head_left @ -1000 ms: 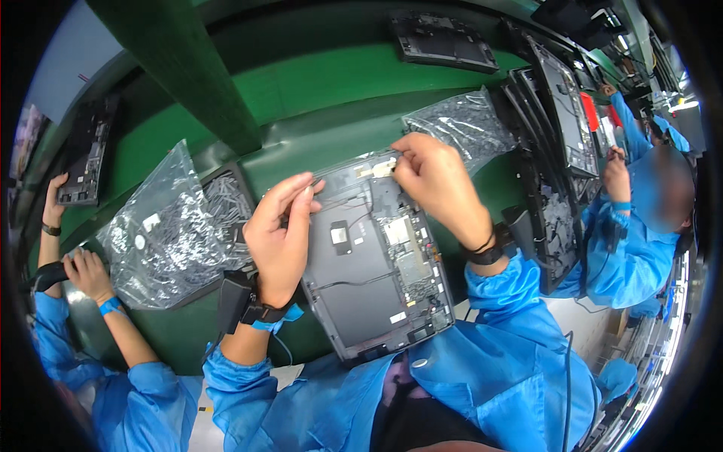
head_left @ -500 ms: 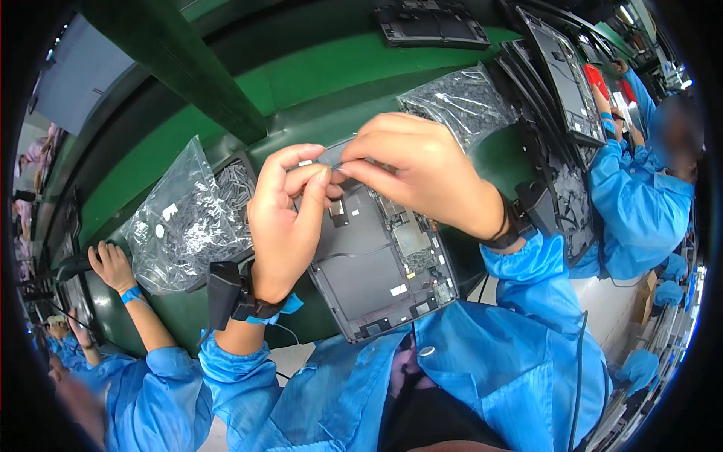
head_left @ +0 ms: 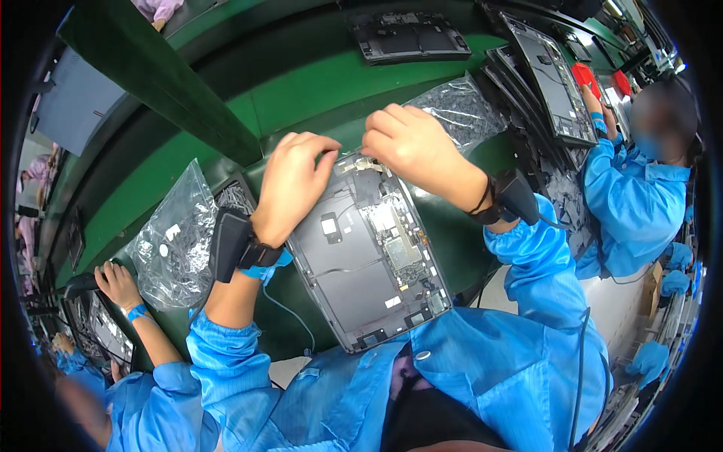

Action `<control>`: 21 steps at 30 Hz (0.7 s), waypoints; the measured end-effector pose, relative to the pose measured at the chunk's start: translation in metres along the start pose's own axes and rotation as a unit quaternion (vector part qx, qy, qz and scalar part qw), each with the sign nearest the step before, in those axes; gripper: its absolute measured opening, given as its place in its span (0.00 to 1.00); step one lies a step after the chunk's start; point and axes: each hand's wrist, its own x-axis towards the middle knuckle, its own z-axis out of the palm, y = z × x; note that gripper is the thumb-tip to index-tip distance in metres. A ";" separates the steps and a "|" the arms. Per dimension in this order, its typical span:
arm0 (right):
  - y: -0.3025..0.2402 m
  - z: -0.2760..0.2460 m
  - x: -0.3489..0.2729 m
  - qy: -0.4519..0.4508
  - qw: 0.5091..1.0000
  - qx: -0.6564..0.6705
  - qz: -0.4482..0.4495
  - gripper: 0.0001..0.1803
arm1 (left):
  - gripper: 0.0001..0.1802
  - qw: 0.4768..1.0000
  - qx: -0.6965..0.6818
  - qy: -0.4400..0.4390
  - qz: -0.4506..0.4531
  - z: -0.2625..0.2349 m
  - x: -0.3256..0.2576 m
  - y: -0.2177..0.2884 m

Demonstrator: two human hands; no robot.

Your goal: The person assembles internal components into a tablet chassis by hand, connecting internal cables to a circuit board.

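Note:
An opened tablet-like device, with bare circuit boards along its right side, lies tilted in front of me. My left hand is at its far left corner, fingers bent and thumb close to the forefinger. Whatever sits between those fingertips, if anything, is hidden. At the far right corner, my right hand has its fingers curled down at the device's edge; what they grip cannot be made out. A short gap separates the two hands. Dark straps with black box-shaped units circle both wrists.
Clear plastic bags of small dark pieces lie at left and far right. A stack of similar devices stands at right, another device at the back. A green post rises at left. Co-workers sit on both sides.
My hands have moved apart, from pinching a small dark piece together above the device to its two far corners. More of the device's far part now shows.

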 end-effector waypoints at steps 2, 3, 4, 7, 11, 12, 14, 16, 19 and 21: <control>-0.002 0.005 -0.002 -0.005 1.000 -0.013 -0.006 0.05 | 0.06 1.000 -0.017 -0.018 -0.014 0.007 0.005 0.002; -0.002 0.007 -0.002 -0.011 1.000 -0.025 -0.009 0.05 | 0.06 1.000 -0.018 -0.019 -0.013 0.007 0.007 0.003; -0.002 0.008 -0.002 -0.015 0.999 -0.033 -0.013 0.05 | 0.06 0.999 -0.028 -0.031 -0.012 0.007 0.009 0.003; -0.004 0.009 0.000 -0.013 0.999 -0.026 -0.014 0.05 | 0.05 0.997 -0.050 -0.048 -0.019 0.009 0.011 0.003; -0.003 0.012 0.001 -0.013 1.000 0.002 0.022 0.05 | 0.05 0.998 -0.035 -0.037 0.032 0.013 0.010 -0.002; -0.001 0.012 0.000 -0.039 0.997 0.045 0.055 0.05 | 0.05 0.998 -0.035 -0.038 0.031 0.014 0.010 -0.002; 0.004 0.011 -0.002 -0.065 0.990 0.088 0.088 0.05 | 0.05 0.998 -0.012 -0.018 0.056 0.015 0.008 -0.002; 0.013 0.010 -0.002 -0.100 0.988 0.117 0.019 0.04 | 0.04 0.998 -0.010 -0.014 0.062 0.017 0.008 -0.004; 0.024 0.014 -0.002 -0.105 0.986 0.125 -0.032 0.09 | 0.04 0.998 -0.008 0.002 0.069 0.018 0.005 -0.004; 0.028 0.015 -0.002 -0.110 0.986 0.114 -0.045 0.09 | 0.05 0.997 -0.008 0.015 0.070 0.019 0.004 -0.004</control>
